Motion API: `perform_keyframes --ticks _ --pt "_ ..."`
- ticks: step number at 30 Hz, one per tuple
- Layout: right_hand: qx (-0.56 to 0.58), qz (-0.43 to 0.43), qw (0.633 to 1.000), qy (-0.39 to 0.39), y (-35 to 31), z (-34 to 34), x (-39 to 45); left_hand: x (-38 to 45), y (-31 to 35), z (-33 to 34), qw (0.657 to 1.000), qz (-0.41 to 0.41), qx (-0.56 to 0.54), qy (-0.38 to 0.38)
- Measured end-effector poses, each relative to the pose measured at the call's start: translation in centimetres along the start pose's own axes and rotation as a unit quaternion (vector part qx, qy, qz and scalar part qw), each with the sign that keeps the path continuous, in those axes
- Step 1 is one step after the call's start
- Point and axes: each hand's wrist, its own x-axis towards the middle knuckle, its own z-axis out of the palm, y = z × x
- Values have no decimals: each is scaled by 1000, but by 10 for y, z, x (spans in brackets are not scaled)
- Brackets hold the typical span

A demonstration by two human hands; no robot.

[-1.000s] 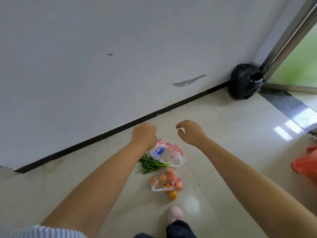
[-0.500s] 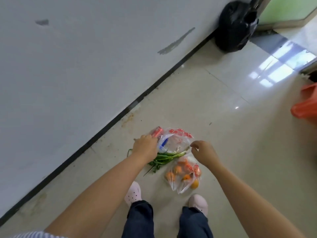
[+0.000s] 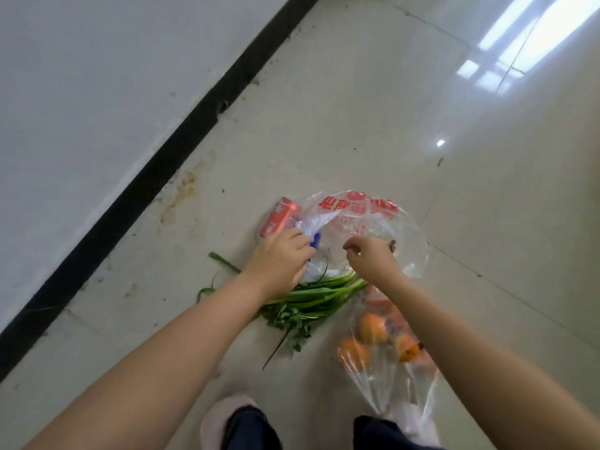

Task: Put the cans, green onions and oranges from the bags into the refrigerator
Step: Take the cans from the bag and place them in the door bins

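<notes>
Standing nearest the camera are two feet on the pale tiled floor (image 3: 357, 131), the left in a pale slipper (image 3: 224, 417), with dark trouser legs above them. Just beyond the right foot lies a clear bag (image 3: 386, 378) holding several oranges (image 3: 373, 328), pressed together inside the plastic; the right forearm crosses over its upper end. Beside it, toward the left, a bunch of green onions (image 3: 311, 297) lies on the floor, its leafy tips pointing toward the feet and a few stray blades poking out to the left. The stalk ends run up to a second clear bag with red print (image 3: 360, 206).

The left hand (image 3: 279, 261) is curled down on the crumpled plastic at that bag's left side, gripping it, with something blue showing at its fingertips. The right hand (image 3: 370, 258) pinches the plastic of the same bag with bent fingers. A red can (image 3: 279, 216) lies on its side at the bag's far-left edge, just past the left hand; whether it is inside the plastic I cannot tell.

Farther off, bare tiles stretch to the right and ahead, with bright window reflections in the far corner. On the left a black baseboard (image 3: 156, 177) runs diagonally along the foot of a white wall (image 3: 97, 76), near the can.
</notes>
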Motion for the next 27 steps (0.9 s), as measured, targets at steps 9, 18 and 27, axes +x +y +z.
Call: perform_keyframes --ticks 9,18,27 --pt "-14 -101 993 63 30 76 100 57 -67 94 985 54 164 20" --pt "78 -46 994 54 21 95 113 69 -70 104 995 -24 88 49" --pt "183 46 980 61 30 102 92 70 -76 112 993 -98 -57 -23"
